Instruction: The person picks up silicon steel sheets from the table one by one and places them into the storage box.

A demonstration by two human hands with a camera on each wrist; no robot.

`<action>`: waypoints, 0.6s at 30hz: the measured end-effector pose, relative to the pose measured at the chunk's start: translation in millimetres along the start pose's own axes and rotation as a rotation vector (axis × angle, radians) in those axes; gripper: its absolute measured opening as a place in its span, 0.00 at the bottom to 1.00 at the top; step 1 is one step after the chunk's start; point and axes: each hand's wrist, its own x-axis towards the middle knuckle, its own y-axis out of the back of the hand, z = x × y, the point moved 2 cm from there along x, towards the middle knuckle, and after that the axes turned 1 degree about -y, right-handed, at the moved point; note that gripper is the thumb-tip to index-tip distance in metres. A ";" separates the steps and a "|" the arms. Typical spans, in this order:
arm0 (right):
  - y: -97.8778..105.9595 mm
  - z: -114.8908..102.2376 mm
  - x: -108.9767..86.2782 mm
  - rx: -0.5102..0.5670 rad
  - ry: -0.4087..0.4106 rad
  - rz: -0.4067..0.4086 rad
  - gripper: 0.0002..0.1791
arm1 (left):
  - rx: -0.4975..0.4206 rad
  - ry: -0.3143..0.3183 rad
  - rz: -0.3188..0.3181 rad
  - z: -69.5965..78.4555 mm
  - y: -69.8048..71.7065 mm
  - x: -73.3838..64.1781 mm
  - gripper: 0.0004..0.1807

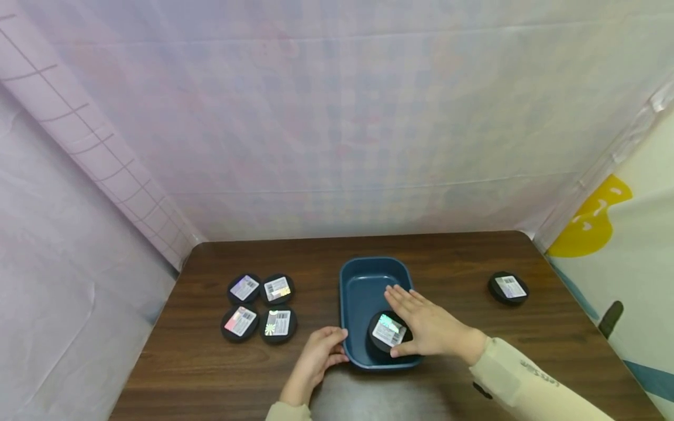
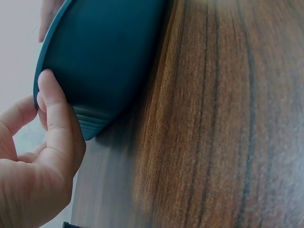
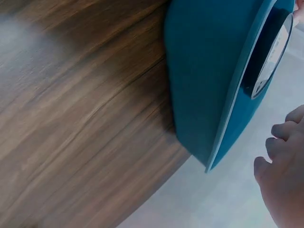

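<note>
A dark blue rectangular tray [image 1: 363, 292] stands on the wooden table. My left hand [image 1: 319, 354] pinches its left rim near the front corner; in the left wrist view the fingers of that left hand [image 2: 52, 156] lie against the tray's outer wall [image 2: 104, 52]. Inside the tray's near end lies a round, flat black container [image 1: 388, 332] with a white barcode label. Over its right side my right hand [image 1: 426, 327] is spread, fingers extended. In the right wrist view, a gap shows between the right hand [image 3: 282, 171] and the black container [image 3: 270, 59].
Left of the tray, several similar black round containers [image 1: 277, 323] sit grouped in two rows. One more black container [image 1: 508, 287] lies at the table's far right. A pale curtain [image 1: 337, 146] hangs behind the wooden table [image 1: 200, 362].
</note>
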 end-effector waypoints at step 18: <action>1.0 20.5 -17.5 -0.024 -0.083 0.070 0.62 | 0.004 0.005 -0.004 -1.0 0.7 1.5 0.10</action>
